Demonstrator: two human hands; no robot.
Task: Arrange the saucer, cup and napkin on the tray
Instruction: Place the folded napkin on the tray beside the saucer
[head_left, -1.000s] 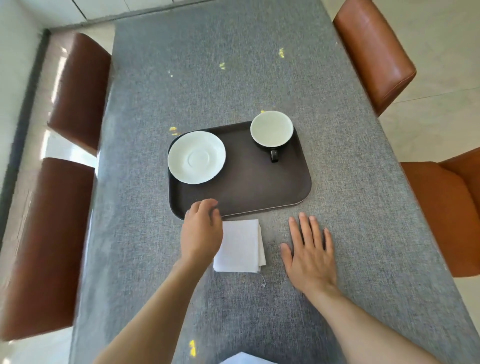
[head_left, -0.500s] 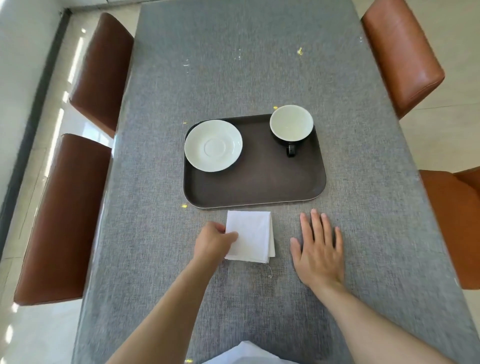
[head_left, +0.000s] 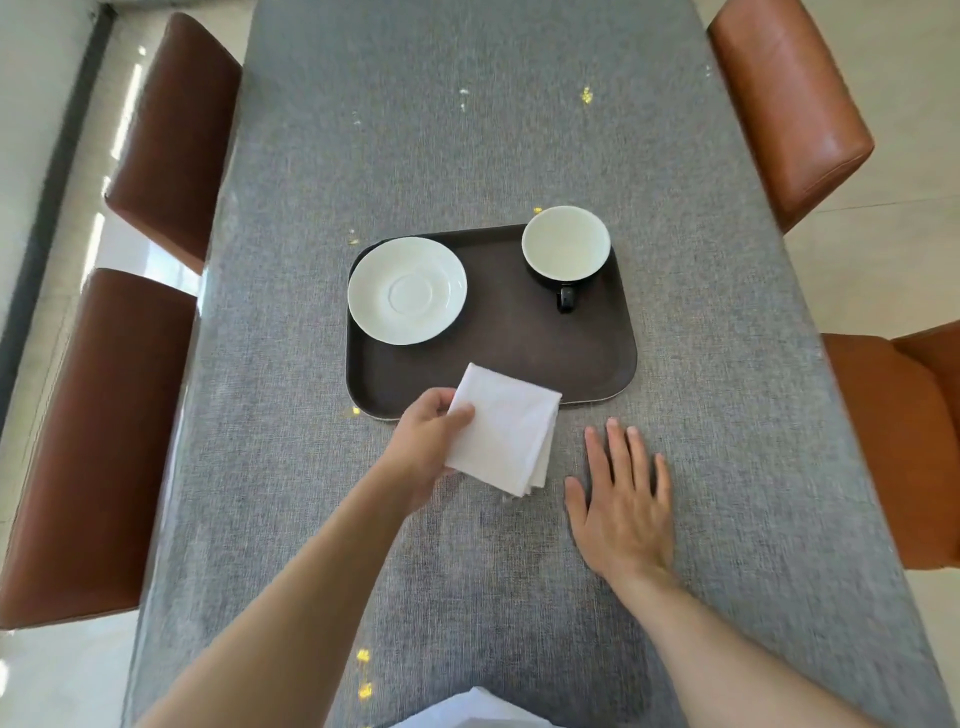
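Head view looks down on a long table (head_left: 467, 130) covered in grey woven cloth, with brown padded chairs along its left (head_left: 93, 441) and right (head_left: 789, 98) sides. At the middle of the table sits a dark brown tray (head_left: 519, 358) with rounded corners. On the tray's far left part rests a white saucer (head_left: 407, 290), and at its far right corner stands a cup (head_left: 565, 248), white inside and dark outside, its handle pointing toward the near side; saucer and cup are well apart. The left hand (head_left: 423, 447) pinches a folded white napkin (head_left: 503, 428) by its left edge, thumb on top, and holds it tilted so that its far corner overlaps the near rim of the tray while the rest hangs over the cloth. The right hand (head_left: 621, 512) lies flat on the table with fingers spread, palm down, grasping nothing, just to the right of the napkin and near the tray's near edge. Small yellow flecks (head_left: 587, 95) dot the cloth.
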